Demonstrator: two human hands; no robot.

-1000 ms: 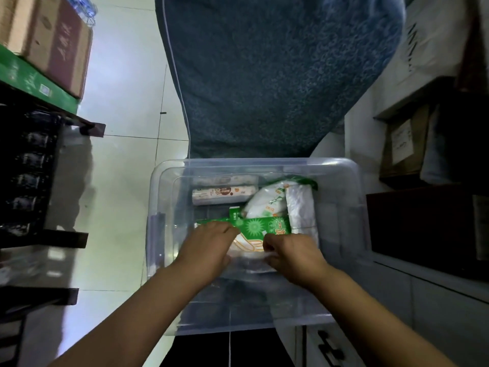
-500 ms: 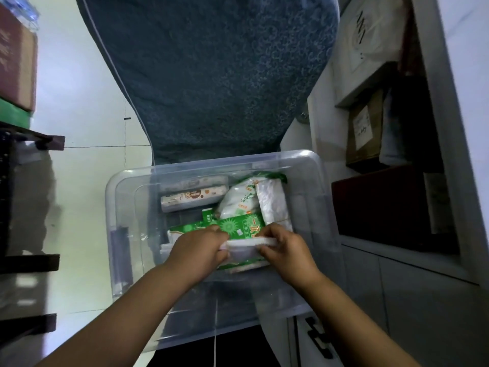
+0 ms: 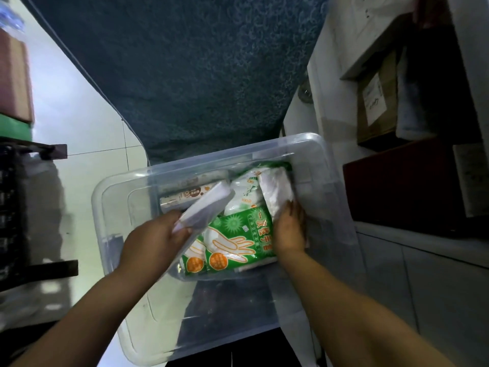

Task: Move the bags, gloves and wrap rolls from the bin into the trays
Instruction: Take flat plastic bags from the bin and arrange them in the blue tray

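Observation:
A clear plastic bin (image 3: 113, 197) sits in front of me. My left hand (image 3: 153, 242) grips a flat white pack of bags (image 3: 205, 207), lifted and tilted above the bin's contents. My right hand (image 3: 289, 231) is closed on the lower end of a white wrapped pack (image 3: 276, 192) at the bin's right side. Between my hands lies a green glove packet (image 3: 232, 242) printed with a hand. A white bag with green print (image 3: 244, 193) and a wrap roll (image 3: 185, 197) lie behind it.
A blue patterned cloth (image 3: 185, 75) fills the space beyond the bin. White cabinets (image 3: 423, 287) with cardboard boxes (image 3: 375, 102) stand on the right. A dark shelf rack (image 3: 16, 207) with boxes is on the left, over a pale tiled floor (image 3: 87, 115).
Both hands had held one white pack low over the green packet. Now my left hand has raised that pack alone, and my right hand has gone right and gripped another white pack.

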